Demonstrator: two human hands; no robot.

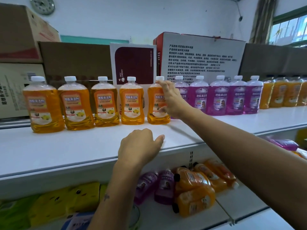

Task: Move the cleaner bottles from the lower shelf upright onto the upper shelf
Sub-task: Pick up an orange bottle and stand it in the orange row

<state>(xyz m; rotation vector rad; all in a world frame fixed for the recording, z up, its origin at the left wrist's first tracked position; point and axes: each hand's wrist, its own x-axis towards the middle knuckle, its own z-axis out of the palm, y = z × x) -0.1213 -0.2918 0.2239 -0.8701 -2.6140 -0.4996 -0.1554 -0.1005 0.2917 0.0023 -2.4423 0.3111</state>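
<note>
Five orange cleaner bottles (pixel 131 102) stand upright in a row on the white upper shelf (pixel 66 146), with several purple cleaner bottles (pixel 216 97) upright to their right. My right hand (pixel 171 98) reaches to the rightmost orange bottle (pixel 156 105), its fingers spread against the bottle's right side from cap to label. My left hand (pixel 139 145) rests palm down on the upper shelf's front part and holds nothing. On the lower shelf (pixel 240 201), two purple bottles (pixel 156 185) and several orange bottles (pixel 196 188) lie on their sides.
Cardboard boxes (pixel 199 55) stand behind the bottle row. Orange drink packs (pixel 282 93) fill the upper shelf's far right. Yellow and green soft packs (pixel 58 205) lie at the lower shelf's left. A purple pouch (pixel 284 144) lies at the right.
</note>
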